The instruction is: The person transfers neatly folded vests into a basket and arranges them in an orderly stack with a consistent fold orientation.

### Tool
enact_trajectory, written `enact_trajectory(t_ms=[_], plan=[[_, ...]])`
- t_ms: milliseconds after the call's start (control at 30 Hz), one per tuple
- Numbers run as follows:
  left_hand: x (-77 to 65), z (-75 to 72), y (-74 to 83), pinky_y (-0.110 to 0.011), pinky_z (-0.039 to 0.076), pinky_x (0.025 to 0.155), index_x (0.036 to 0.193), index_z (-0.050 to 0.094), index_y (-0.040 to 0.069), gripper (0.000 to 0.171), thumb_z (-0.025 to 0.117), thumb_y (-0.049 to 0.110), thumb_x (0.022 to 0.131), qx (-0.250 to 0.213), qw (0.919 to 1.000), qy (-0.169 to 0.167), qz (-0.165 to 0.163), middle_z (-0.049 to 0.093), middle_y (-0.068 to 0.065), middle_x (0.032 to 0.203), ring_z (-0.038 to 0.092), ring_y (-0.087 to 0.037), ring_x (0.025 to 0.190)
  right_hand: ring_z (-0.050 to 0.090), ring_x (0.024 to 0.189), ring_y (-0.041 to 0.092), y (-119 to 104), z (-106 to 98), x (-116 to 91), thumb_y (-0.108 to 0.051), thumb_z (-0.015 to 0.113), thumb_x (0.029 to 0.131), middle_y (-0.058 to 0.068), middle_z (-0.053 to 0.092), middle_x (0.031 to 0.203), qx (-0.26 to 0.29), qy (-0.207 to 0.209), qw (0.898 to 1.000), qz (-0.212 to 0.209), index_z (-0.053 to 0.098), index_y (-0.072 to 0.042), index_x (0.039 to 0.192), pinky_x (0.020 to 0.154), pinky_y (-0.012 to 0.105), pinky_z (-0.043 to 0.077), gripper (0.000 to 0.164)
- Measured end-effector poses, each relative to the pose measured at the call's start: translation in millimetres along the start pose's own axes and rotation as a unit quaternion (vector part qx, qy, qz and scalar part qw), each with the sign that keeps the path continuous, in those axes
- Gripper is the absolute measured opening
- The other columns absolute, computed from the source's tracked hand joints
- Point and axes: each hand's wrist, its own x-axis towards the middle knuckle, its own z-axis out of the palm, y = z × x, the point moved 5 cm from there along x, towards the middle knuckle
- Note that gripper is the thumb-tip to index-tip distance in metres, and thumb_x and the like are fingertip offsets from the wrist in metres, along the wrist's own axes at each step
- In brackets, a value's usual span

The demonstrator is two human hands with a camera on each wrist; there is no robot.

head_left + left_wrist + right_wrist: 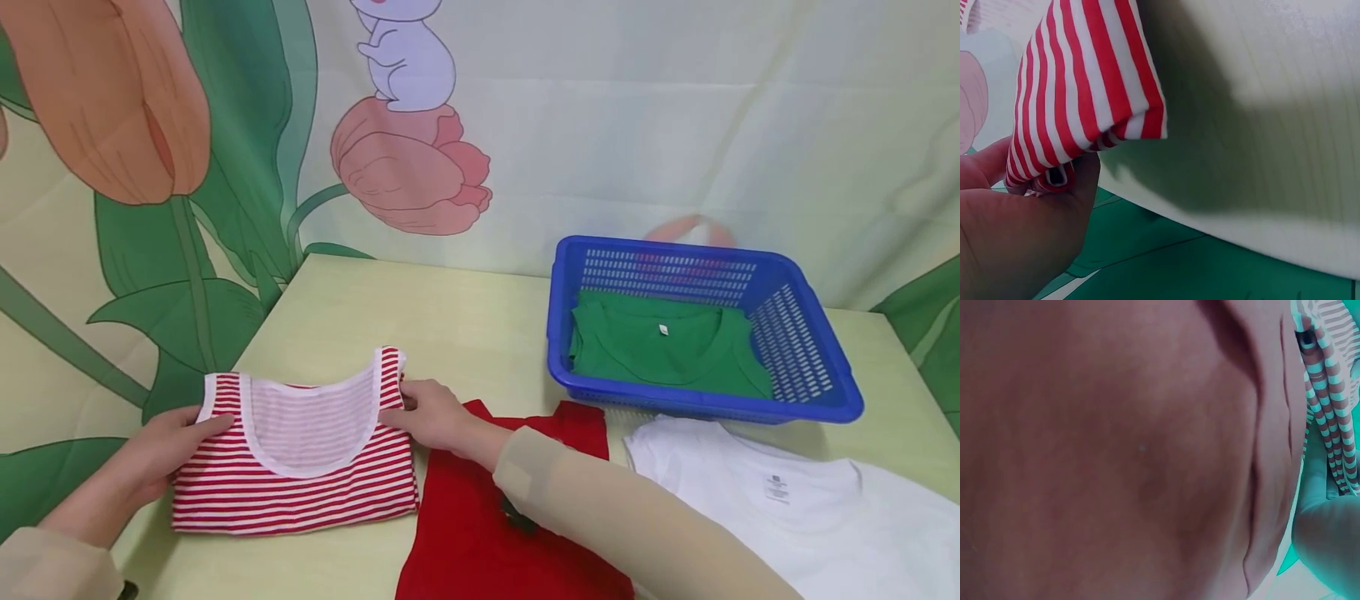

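Head view: what looks done?

Green shirt (pixel 675 346) lies in the blue basket (pixel 705 398). Striped tank top (pixel 300 510) seems folded, over the surface (pixel 457 333) at left.

Hands?

Left hand (pixel 156 454) and right hand (pixel 437 417) pinch its sides. Red garment (pixel 480 525), white T-shirt (pixel 832 521) apparently remain.

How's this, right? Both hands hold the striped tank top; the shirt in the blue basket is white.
Not quite: the head view shows the shirt in the blue basket is green. The left hand and right hand do hold the striped tank top.
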Motion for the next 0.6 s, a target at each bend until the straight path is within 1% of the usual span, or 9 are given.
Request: enact_trajectory(t_ms=[100, 267, 433, 600], plan=[[-3.0, -3.0, 3.2, -0.031, 0.060, 0.074, 0.155, 0.018, -0.025, 0.078, 0.041, 0.038, 0.116, 0.017, 0.9998, 0.008, 0.008, 0.066, -0.027, 0.123, 0.067, -0.015, 0.091, 0.070, 0.083, 0.010, -1, -1, 0, -0.019, 0.071, 0.104, 0.001, 0.080, 0.102, 0.028, 0.000, 1.000, 0.002, 0.072, -0.008, 0.131, 0.075, 0.021, 0.054, 0.029], [-6.2, -8.9, 12.1, -0.029, 0.060, 0.075, 0.155, 0.016, -0.025, 0.082, 0.042, 0.042, 0.115, 0.049, 0.9984, 0.017, 0.021, 0.062, -0.034, 0.129, 0.066, -0.016, 0.094, 0.077, 0.085, 0.016, -3, -8, -2, -0.017, 0.071, 0.104, 0.005, 0.080, 0.102, 0.082, -0.003, 0.997, -0.002, 0.072, -0.005, 0.130, 0.078, 0.026, 0.062, 0.028], [-10.9, -12.5, 28.4, -0.028, 0.058, 0.072, 0.154, 0.019, -0.027, 0.080, 0.041, 0.040, 0.116, 0.070, 0.9962, 0.025, 0.045, 0.066, -0.030, 0.121, 0.066, -0.017, 0.089, 0.078, 0.088, 0.017, -7, -19, -7, -0.015, 0.071, 0.104, 0.007, 0.080, 0.105, 0.104, -0.004, 0.994, -0.012, 0.070, -0.003, 0.135, 0.081, 0.031, 0.065, 0.033], [-15.8, -14.3, 44.2, -0.028, 0.057, 0.073, 0.154, 0.021, -0.026, 0.078, 0.042, 0.039, 0.116, 0.094, 0.9931, 0.028, 0.065, 0.070, -0.024, 0.116, 0.065, -0.017, 0.089, 0.078, 0.091, 0.017, -11, -27, -12, -0.015, 0.071, 0.105, 0.006, 0.080, 0.106, 0.107, -0.003, 0.994, -0.016, 0.069, -0.004, 0.137, 0.083, 0.031, 0.065, 0.035]])
